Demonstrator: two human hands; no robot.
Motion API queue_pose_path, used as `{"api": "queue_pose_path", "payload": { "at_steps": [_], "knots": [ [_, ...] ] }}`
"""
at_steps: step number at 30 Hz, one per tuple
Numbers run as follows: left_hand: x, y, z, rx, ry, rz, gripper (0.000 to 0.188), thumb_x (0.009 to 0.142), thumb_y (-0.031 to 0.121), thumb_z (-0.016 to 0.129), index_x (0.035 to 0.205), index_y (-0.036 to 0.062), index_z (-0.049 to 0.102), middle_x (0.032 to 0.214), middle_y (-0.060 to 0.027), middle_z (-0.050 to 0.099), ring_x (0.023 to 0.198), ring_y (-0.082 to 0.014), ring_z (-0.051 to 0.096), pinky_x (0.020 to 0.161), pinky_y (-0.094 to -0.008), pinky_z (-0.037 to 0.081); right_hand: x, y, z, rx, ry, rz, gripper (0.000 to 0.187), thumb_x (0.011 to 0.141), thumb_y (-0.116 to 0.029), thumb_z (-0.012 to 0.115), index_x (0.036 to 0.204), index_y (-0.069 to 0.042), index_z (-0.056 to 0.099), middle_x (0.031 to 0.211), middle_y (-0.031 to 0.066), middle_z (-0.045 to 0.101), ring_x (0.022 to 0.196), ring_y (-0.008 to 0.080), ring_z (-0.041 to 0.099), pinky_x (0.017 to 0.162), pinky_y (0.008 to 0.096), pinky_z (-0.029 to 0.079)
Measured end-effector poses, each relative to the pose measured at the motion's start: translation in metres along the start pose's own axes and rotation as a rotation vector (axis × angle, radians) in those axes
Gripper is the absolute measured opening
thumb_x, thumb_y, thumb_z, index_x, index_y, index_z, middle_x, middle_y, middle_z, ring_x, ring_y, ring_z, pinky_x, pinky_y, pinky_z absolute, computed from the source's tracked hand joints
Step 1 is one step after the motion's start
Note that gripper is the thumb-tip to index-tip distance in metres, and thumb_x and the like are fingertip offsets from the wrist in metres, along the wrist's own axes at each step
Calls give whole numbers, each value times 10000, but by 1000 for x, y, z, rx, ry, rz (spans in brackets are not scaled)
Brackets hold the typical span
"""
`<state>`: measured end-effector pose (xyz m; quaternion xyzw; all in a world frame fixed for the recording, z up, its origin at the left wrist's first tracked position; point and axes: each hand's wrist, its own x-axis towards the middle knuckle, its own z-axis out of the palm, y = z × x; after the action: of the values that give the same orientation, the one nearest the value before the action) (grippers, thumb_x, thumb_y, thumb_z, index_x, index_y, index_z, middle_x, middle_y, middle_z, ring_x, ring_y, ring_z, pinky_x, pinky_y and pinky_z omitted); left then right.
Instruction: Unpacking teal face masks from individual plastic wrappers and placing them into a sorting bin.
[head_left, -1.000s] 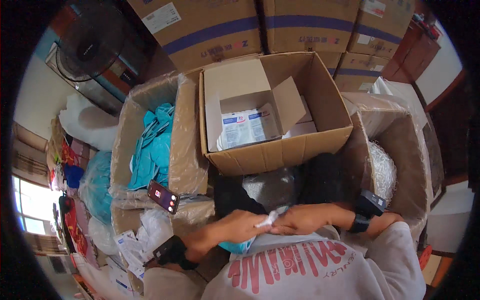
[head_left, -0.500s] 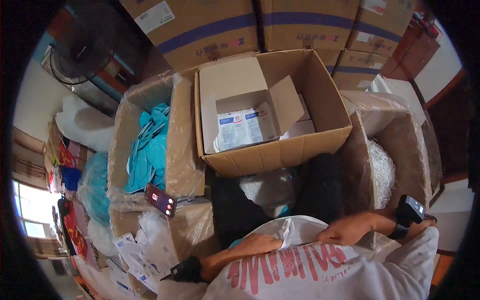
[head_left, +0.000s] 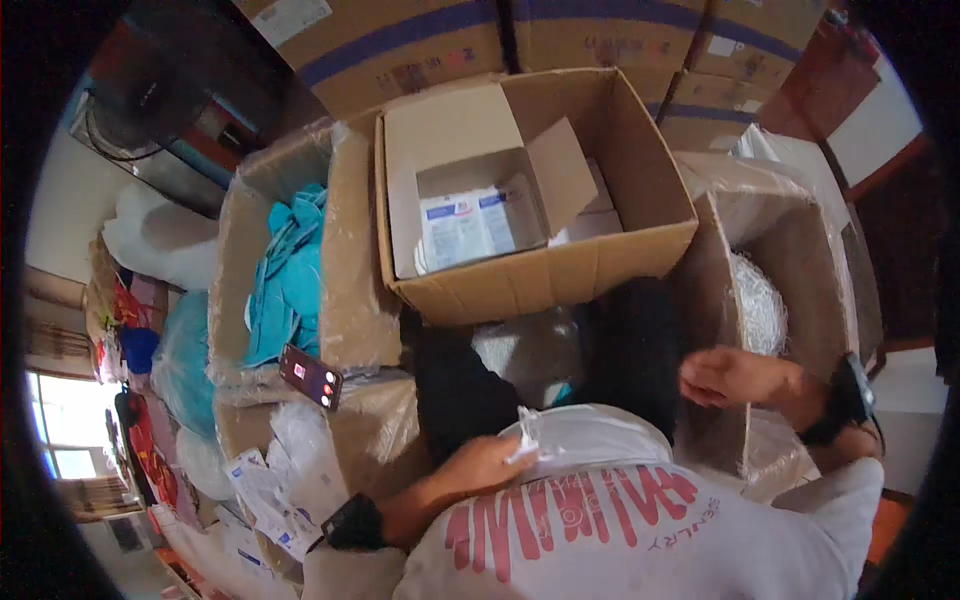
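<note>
At the front of my shirt, my left hand (head_left: pixel 490 462) is closed on a small crumpled white piece (head_left: pixel 528 436), partly see-through; its exact kind does not show. My right hand (head_left: pixel 715 376) is raised off to the right, beside the carton with a bundle of white cord (head_left: pixel 758 308). Its fingers look loosely bent and apart, and I see nothing in them. Straight ahead, an opened white inner box (head_left: pixel 455 125) sits in a large brown carton (head_left: pixel 540 283), with white and blue printed packets (head_left: pixel 467 227) inside it.
Left stands a plastic-lined carton (head_left: pixel 362 250) of teal folded pieces (head_left: pixel 290 275). A phone (head_left: pixel 311 377) rests at its near edge, above another carton of white printed packets (head_left: pixel 265 490). Stacked brown cartons (head_left: pixel 600 45) rise at the back. Under my legs lies a clear plastic bag (head_left: pixel 530 355).
My right hand has let go at my shirt front and moved up and right toward the cord carton. My left hand has shifted slightly left and up with the white piece. The view has tilted slightly.
</note>
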<state>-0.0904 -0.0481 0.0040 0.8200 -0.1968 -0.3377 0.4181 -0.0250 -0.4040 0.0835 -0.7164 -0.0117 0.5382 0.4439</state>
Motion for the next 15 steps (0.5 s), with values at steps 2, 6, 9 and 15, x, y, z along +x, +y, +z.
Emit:
{"api": "queue_pose_path", "payload": {
  "at_steps": [2,6,9,15],
  "knots": [
    [9,15,-21,-94,-15,-207,307,822,301,561,976,37,586,823,-155,623,713,-223,604,671,-333,463,38,1,11,333,30,-113,260,923,-267,384,861,-63,532,687,-1,513,592,109,478,545,236,396],
    [24,5,-48,-105,228,-55,323,702,226,687,934,28,580,839,-125,559,729,-249,565,654,-326,443,149,39,37,855,139,-234,190,884,-188,464,950,-25,537,806,48,554,697,148,528,666,264,460],
    [30,2,-70,233,352,-18,280,759,276,618,894,32,588,853,-136,545,786,-308,533,698,-358,426,214,52,50,865,277,-108,236,878,-178,478,1030,-4,525,871,59,553,763,163,533,717,290,466],
    [41,-16,-90,231,368,180,284,860,276,465,838,23,592,819,-146,538,792,-307,526,704,-351,418,227,23,64,471,411,-366,456,850,-259,540,1212,-9,419,1084,97,507,914,159,515,792,284,433]
  ]
}}
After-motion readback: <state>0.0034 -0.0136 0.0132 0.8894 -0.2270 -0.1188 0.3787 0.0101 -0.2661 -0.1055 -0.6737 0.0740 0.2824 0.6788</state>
